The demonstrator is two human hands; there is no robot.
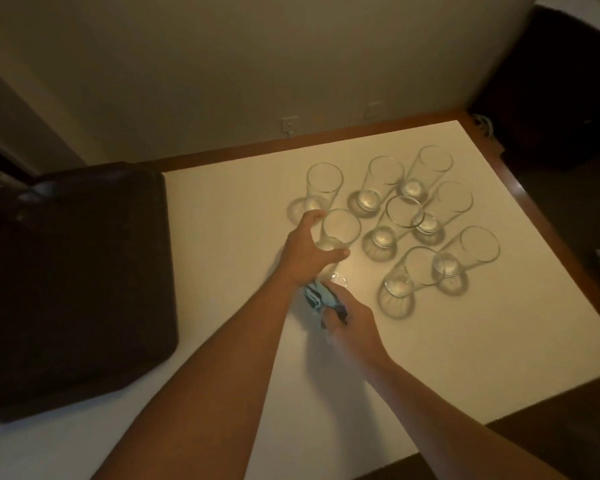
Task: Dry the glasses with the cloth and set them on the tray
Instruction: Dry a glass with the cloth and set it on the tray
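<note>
**Reaching for a glass, with the tray not yet filled**

Seen from a head-worn camera looking down at a white table [413,341] in dim, warm light. Two bare arms stretch forward from the bottom of the view.

The left hand [307,252] has its fingers and thumb curled round the lower part of a clear drinking glass [338,230], the nearest one on the left side of the group. The glass stands upright on the table. The right hand [352,327], just below and to the right of the left, grips a bunched light-blue cloth [321,297] with dark stripes. The cloth sits close under the left wrist and does not appear to be touching the held glass. A small glint of clear glass shows just above the cloth; what it belongs to cannot be told.

Seven more glasses [404,213] stand upright in a loose cluster on the table behind and to the right of the held one, close together, some nearly touching.

A large dark tray [77,271] lies on the left side of the table, well apart from the glasses. No glass can be made out on it, though its far corner is too dark to read.

Judging by this, the job is at its very start: all eight glasses seem still to need drying and moving.
</note>
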